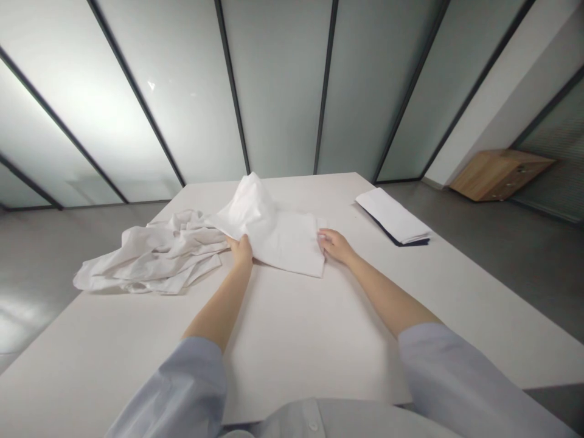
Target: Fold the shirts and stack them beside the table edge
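Note:
A white cloth [292, 240] lies partly flat on the white table [314, 340], and its far left part bunches up into a raised peak. My left hand [241, 248] grips the cloth's near left edge, thumb on top and the other fingers hidden beneath. At the right edge, my right hand [335, 244] has its fingers bent around the border of the cloth. To the left, a crumpled heap of white fabric [159, 255] lies close against the cloth; whether the two are joined cannot be made out.
A folded white cloth [395, 214] rests on a dark flat piece [413, 242] near the table's right edge. Frosted glass panels [278, 85] stand behind the table. A wooden cabinet [497, 173] stands on the floor at the far right.

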The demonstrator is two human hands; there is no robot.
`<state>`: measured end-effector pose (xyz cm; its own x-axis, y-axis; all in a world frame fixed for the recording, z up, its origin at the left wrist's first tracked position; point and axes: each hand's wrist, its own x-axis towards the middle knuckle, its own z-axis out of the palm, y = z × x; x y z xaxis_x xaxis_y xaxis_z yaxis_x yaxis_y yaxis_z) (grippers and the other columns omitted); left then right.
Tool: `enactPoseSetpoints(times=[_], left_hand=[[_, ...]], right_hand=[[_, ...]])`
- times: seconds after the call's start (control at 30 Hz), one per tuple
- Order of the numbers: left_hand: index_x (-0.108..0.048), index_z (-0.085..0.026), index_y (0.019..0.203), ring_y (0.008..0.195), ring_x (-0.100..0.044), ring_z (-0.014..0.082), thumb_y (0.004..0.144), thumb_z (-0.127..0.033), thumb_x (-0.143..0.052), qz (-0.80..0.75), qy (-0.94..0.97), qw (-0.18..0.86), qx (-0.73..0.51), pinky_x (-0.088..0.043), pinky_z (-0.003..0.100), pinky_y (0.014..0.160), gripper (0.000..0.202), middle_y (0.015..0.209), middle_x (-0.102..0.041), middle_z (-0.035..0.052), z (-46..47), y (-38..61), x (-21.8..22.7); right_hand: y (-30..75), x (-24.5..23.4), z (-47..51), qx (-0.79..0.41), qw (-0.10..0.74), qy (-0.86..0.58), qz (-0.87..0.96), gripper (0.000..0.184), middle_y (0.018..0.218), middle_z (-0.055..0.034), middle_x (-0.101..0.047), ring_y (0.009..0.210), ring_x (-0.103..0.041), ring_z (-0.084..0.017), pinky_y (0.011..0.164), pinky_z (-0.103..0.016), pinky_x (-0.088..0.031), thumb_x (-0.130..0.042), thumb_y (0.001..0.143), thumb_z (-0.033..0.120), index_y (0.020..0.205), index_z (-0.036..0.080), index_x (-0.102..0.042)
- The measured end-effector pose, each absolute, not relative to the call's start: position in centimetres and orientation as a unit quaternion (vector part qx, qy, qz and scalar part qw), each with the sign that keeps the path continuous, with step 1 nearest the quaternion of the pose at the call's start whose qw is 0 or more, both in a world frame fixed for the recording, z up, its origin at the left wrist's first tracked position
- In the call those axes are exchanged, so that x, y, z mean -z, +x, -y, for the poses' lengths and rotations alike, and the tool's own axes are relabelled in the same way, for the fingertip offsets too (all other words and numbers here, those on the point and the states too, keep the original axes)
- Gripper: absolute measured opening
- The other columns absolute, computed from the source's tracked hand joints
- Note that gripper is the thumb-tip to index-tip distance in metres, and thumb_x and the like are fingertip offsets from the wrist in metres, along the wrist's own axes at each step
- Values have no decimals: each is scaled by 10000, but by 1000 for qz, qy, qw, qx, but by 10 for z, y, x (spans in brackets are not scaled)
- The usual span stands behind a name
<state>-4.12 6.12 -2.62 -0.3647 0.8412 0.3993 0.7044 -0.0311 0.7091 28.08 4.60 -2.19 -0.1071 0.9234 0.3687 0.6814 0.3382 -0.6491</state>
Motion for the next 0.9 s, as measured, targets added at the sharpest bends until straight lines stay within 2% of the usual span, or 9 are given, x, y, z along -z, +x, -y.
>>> enactPoseSetpoints(times=[0.1, 0.17, 0.23, 0.3, 0.37, 0.47, 0.57, 0.67, 0.9], left_hand=[[-161, -81, 1519, 1415, -340, 250, 848, -240, -511, -708, 506, 33, -491, -342, 392, 1140, 774, 1501, -381, 193, -51, -37, 23], [-326, -109, 1473, 1367, -415, 258, 825, -231, -524, -700, 529, 46, -477, -361, 393, 1124, 688, 1431, -473, 173, -46, -36, 17], [-492, -141, 1375, 1211, -566, 256, 831, -236, -499, -698, 551, 94, -447, -437, 383, 1044, 552, 1233, -622, 140, -43, -37, 11], [-573, -140, 1305, 983, -664, 248, 835, -256, -494, -702, 565, 139, -412, -502, 364, 923, 490, 967, -692, 99, -41, -38, 5], [-597, -127, 1284, 769, -669, 227, 830, -260, -509, -699, 585, 156, -380, -521, 344, 808, 481, 741, -663, 46, -39, -36, 2], [-624, -134, 1255, 610, -609, 188, 837, -240, -511, -669, 638, 164, -344, -498, 311, 718, 446, 588, -583, -10, -35, -31, -1], [-633, -149, 1241, 614, -602, 181, 853, -235, -501, -637, 684, 168, -313, -481, 296, 708, 419, 586, -587, -13, -31, -25, -1], [-609, -178, 1263, 703, -642, 201, 860, -257, -506, -644, 690, 156, -291, -479, 302, 742, 423, 656, -636, 4, -28, -20, -1], [-484, -172, 1345, 902, -673, 275, 808, -405, -612, -731, 597, 87, -318, -475, 331, 759, 600, 779, -696, 57, -30, -28, -9]], right_hand=[[274, 21, -42, -154, 277, -529, 787, 342, 1340, -84, -599, 1264, -518, -244, 1081, -398, -359, -623, 782, 314, 1106, 233, -699], [272, 18, -40, -136, 242, -533, 799, 340, 1341, -88, -599, 1264, -520, -250, 1076, -397, -362, -626, 801, 336, 1117, 234, -698], [271, 12, -39, -109, 226, -548, 798, 290, 1262, -86, -652, 1192, -572, -253, 1017, -377, -405, -610, 824, 358, 1070, 241, -710], [270, 6, -37, -79, 214, -580, 782, 232, 1093, -82, -720, 1045, -639, -248, 909, -344, -447, -566, 859, 385, 961, 249, -724], [270, 1, -37, -50, 207, -628, 748, 264, 929, -86, -740, 903, -666, -243, 811, -328, -454, -514, 890, 410, 893, 242, -718], [277, 1, -38, -22, 204, -695, 689, 295, 850, -95, -730, 845, -667, -254, 776, -343, -440, -510, 885, 421, 988, 220, -700], [292, 8, -42, 6, 214, -737, 642, 340, 946, -118, -720, 897, -656, -265, 792, -358, -434, -560, 837, 396, 1098, 207, -666], [309, 14, -48, 23, 226, -775, 590, 378, 1052, -163, -691, 950, -636, -298, 800, -392, -433, -580, 793, 379, 1106, 182, -662], [318, 20, -55, -18, 246, -774, 583, 170, 850, -103, -702, 961, -592, -326, 889, -484, -381, -633, 724, 371, 786, 217, -672]])
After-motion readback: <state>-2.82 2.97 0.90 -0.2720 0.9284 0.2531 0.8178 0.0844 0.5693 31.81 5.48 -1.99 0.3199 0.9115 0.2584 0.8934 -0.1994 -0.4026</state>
